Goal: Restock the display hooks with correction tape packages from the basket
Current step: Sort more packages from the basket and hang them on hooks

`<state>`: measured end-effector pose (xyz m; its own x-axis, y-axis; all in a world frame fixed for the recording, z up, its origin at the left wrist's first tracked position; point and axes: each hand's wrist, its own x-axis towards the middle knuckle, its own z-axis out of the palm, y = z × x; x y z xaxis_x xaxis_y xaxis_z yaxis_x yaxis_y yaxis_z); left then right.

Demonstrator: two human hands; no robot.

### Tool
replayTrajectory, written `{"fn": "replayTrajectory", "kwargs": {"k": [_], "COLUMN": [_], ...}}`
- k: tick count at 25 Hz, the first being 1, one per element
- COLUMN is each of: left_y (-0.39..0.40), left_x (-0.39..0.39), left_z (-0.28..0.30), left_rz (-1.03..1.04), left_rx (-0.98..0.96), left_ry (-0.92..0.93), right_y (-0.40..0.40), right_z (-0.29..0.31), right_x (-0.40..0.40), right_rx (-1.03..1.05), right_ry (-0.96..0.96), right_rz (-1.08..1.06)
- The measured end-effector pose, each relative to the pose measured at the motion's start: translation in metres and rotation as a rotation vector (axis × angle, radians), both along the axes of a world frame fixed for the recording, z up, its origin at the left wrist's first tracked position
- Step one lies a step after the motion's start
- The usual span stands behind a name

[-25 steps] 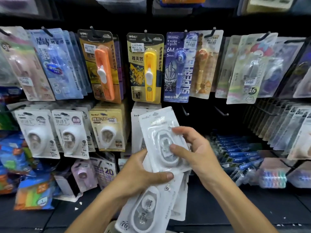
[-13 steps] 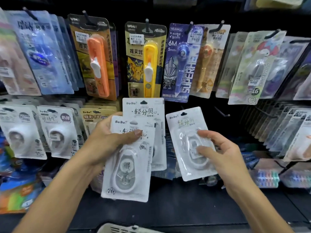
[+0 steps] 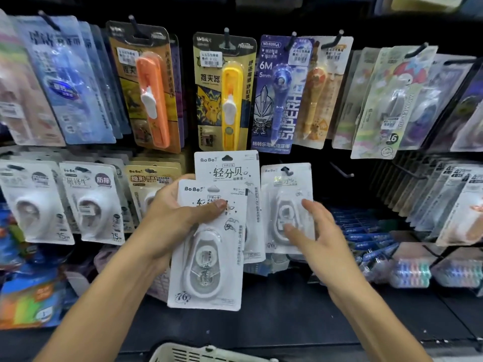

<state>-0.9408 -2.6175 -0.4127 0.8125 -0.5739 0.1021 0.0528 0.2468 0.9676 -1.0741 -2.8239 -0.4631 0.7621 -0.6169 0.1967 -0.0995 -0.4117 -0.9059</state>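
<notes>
My left hand (image 3: 170, 220) grips a white BoBo correction tape package (image 3: 206, 259) by its top, thumb across the front. Behind it another package of the same kind (image 3: 227, 171) shows; whether it hangs on a hook or sits in my hand I cannot tell. To the right a third white package (image 3: 285, 194) hangs by its hole on a display hook (image 3: 286, 170). My right hand (image 3: 316, 231) is in front of its lower part with fingers spread and relaxed, gripping nothing. The pale basket (image 3: 209, 354) shows only its rim at the bottom edge.
A bare hook (image 3: 342, 171) juts out just right of the hung package. Orange (image 3: 154, 97) and yellow (image 3: 230, 95) carded items hang above. More white tape packages (image 3: 88, 202) fill hooks on the left. Pens (image 3: 366, 239) lie at the lower right. A dark shelf (image 3: 287, 314) runs below.
My right hand carried its package up and right onto the hook and let go of it, fingers now spread. The left hand kept its package raised.
</notes>
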Motion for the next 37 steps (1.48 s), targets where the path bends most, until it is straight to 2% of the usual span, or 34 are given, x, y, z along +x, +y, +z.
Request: {"fn": "replayTrajectory", "kwargs": {"k": [2,4,5,7,12,14,18,21,23,25,27,28,30,33,34,35,37], "left_y": [-0.009,-0.019,-0.023,-0.029,-0.026,-0.018,-0.01,-0.01,-0.012,-0.014,-0.018,-0.02,-0.025,-0.037,-0.04,-0.04,-0.034], "left_x": [-0.006,-0.012,-0.016,-0.019,-0.006,0.003,0.011,0.007,0.004,0.0,-0.003,-0.005,-0.011,-0.025,-0.028,-0.027,-0.02], "left_z": [-0.004,-0.009,-0.011,-0.015,-0.013,-0.011,-0.007,-0.006,-0.005,-0.003,-0.001,-0.001,-0.003,-0.008,-0.01,-0.012,-0.017], "left_rz": [-0.011,-0.041,-0.059,-0.053,0.158,0.246,0.309,0.3,0.285,0.271,0.25,0.241,0.204,0.069,0.046,0.06,0.16], "left_rx": [-0.018,-0.024,-0.02,0.007,0.012,-0.014,-0.08,-0.105,-0.085,-0.063,-0.069,-0.078,-0.089,-0.109,-0.084,0.0,0.314], "left_ry": [0.021,0.037,0.04,0.022,0.026,0.057,0.08,0.09,0.094,0.098,0.109,0.121,0.155,0.189,0.144,0.014,-0.404], "right_y": [0.009,0.016,0.017,0.017,0.004,-0.005,-0.014,-0.014,-0.015,-0.012,-0.003,0.0,0.007,0.022,0.025,0.026,0.021], "right_z": [-0.001,-0.004,-0.005,-0.004,-0.001,0.003,0.006,0.004,0.001,-0.006,-0.011,-0.013,-0.016,-0.019,-0.019,-0.018,-0.009], "right_x": [0.002,0.004,0.004,0.005,0.002,-0.001,-0.011,-0.014,-0.012,-0.008,-0.005,-0.004,-0.002,-0.001,0.0,0.0,-0.002], "right_rx": [-0.007,0.24,0.386,0.529,0.573,0.465,0.101,-0.003,-0.062,-0.049,0.135,0.146,0.115,0.389,0.422,0.419,0.407], "right_ry": [0.013,-0.117,-0.181,-0.263,-0.338,-0.33,-0.354,-0.38,-0.323,-0.207,-0.054,-0.001,-0.005,-0.117,-0.159,-0.207,-0.261], "right_rz": [0.124,0.365,0.419,0.384,0.209,0.065,-0.154,-0.202,-0.25,-0.167,0.028,0.066,0.147,0.448,0.448,0.396,0.212]}}
